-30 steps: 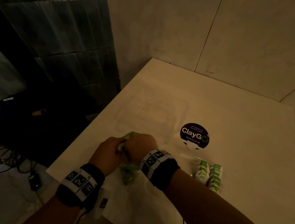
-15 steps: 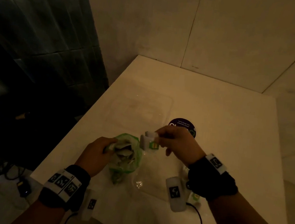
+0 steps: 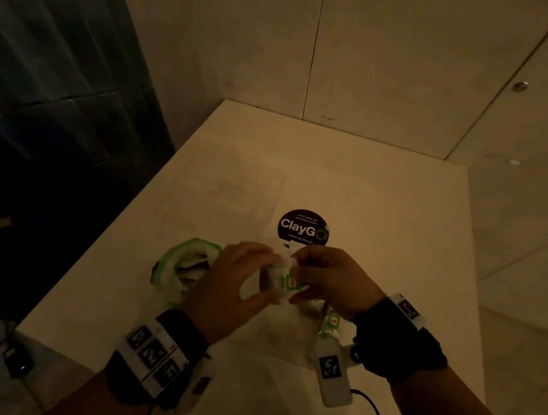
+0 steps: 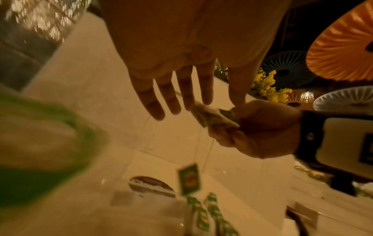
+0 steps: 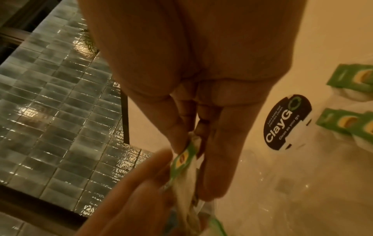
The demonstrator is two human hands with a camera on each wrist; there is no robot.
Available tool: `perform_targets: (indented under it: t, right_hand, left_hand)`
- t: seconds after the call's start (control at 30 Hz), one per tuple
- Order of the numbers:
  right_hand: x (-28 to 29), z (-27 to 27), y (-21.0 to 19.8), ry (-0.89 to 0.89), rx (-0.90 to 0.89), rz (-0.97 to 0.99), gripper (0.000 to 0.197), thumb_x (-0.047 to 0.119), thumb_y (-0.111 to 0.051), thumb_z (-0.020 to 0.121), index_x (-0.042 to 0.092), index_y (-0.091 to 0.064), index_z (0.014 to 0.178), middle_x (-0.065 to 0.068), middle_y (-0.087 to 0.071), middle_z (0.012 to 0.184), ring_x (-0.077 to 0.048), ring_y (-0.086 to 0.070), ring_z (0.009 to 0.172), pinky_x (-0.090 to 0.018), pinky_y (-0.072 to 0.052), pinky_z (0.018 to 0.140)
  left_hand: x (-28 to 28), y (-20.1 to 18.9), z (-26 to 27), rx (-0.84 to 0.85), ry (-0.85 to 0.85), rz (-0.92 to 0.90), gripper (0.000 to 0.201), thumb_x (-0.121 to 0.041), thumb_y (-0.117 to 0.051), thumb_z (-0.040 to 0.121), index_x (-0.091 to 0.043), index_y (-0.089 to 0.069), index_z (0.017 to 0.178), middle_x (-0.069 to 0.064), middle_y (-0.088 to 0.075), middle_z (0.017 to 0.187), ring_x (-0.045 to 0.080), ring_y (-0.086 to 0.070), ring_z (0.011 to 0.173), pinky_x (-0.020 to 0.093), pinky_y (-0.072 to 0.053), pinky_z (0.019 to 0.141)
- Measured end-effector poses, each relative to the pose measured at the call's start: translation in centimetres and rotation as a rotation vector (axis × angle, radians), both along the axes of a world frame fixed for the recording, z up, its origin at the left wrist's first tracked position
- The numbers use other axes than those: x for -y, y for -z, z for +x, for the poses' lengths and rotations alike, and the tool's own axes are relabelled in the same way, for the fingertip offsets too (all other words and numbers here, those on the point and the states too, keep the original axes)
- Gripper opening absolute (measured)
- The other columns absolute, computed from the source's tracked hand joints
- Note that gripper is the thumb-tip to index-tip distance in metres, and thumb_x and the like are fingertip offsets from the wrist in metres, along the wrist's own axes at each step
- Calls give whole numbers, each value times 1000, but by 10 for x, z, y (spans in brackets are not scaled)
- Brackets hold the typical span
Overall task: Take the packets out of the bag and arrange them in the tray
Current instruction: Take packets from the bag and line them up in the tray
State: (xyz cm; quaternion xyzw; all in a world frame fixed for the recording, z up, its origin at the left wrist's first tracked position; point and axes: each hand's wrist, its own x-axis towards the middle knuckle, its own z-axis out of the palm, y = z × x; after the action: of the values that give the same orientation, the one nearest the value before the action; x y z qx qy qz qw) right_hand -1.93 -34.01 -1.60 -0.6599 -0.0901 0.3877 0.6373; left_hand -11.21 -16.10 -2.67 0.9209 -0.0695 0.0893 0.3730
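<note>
Now, landmark: ClayGo sticker (image 3: 303,226) on the bench (image 3: 385,221).
Right hand (image 3: 329,280): just this side of the sticker, fingers pinching a tea-bag packet (image 3: 286,278), likely for sorting.
Left hand (image 3: 234,283): fingers straight, tips touching that packet, gripping nothing; seemingly steadying it.
Bag (image 3: 186,267): green-rimmed, left of the sticker, mouth open, more inside.
Tray (image 3: 226,189): clear, beside the sticker's far-left; seems empty.
Loose packets (image 5: 347,121): by the sticker.
</note>
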Motion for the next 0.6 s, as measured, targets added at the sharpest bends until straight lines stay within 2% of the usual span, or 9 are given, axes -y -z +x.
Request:
perform_targets:
  t: [0.1, 0.17, 0.2, 0.3, 0.37, 0.43, 0.47, 0.53, 0.6]
  right_hand:
    - [5, -6, 0, 31, 0, -5, 4, -2, -57, 89, -3, -61, 91, -17, -62, 81, -24, -64, 68, -36, -59, 66]
    - [11, -9, 2, 69, -21, -11, 3, -1, -58, 89, -1, -61, 89, -16, -63, 80, -22, -64, 65, -39, -59, 66]
    - [14, -9, 3, 80, -33, -18, 3, 0, -58, 89, -1, -61, 89, -17, -64, 80, -22, -64, 65, -40, -58, 65]
    - [21, -12, 5, 96, -82, -26, 3, 1, -57, 90, 0, -58, 92, -21, -62, 87, -25, -67, 69, -39, -58, 59]
    - [26, -11, 5, 119, -103, -30, 2, 4, -56, 92, 2, -57, 92, -17, -62, 86, -25, -69, 71, -36, -56, 56]
    - [31, -8, 5, 154, -94, -51, 3, 5, -55, 93, 3, -56, 91, -14, -64, 84, -22, -70, 67, -34, -53, 54]
    - [33, -6, 5, 169, -83, -60, 3, 4, -54, 93, 2, -56, 92, -14, -63, 86, -20, -69, 65, -33, -51, 53]
    - [38, -1, 4, 184, -60, -63, 3, 4, -53, 93, 2, -56, 92, -15, -61, 87, -21, -68, 64, -32, -49, 53]
    - [41, 3, 3, 180, -33, -69, 4, 2, -53, 93, 2, -56, 91, -16, -62, 87, -21, -66, 62, -32, -49, 54]
  left_hand:
    - [27, 10, 5, -40, -13, -188, 34, -19, -71, 80, -24, -58, 112, -10, -51, 109, -3, -51, 97, 7, -43, 76]
    - [35, 17, 7, -40, -79, -209, 29, -15, -72, 80, -23, -58, 104, -9, -50, 103, -3, -51, 89, 8, -44, 68]
    - [36, 20, 7, -44, -104, -211, 25, -16, -72, 79, -23, -58, 99, -9, -50, 100, -1, -51, 86, 12, -45, 67]
    - [39, 28, 5, -135, -151, -328, 19, -15, -74, 78, -22, -56, 81, -4, -54, 97, 12, -58, 80, 35, -55, 66]
    - [39, 29, 0, -238, -185, -466, 26, -9, -73, 77, -26, -56, 70, -1, -59, 98, 24, -63, 74, 46, -56, 57]
    - [38, 30, -5, -352, -230, -586, 29, -4, -71, 79, -26, -58, 66, 2, -66, 97, 33, -64, 69, 41, -53, 52]
    - [36, 30, -8, -396, -247, -651, 26, -3, -69, 80, -22, -58, 68, 5, -68, 94, 37, -64, 69, 41, -52, 54]
    - [32, 29, -11, -454, -272, -734, 16, 0, -65, 84, -9, -56, 74, 9, -68, 89, 32, -65, 65, 40, -53, 55]
    - [30, 26, -15, -505, -276, -808, 14, 0, -60, 87, -3, -50, 77, 13, -69, 87, 25, -64, 60, 32, -49, 49]
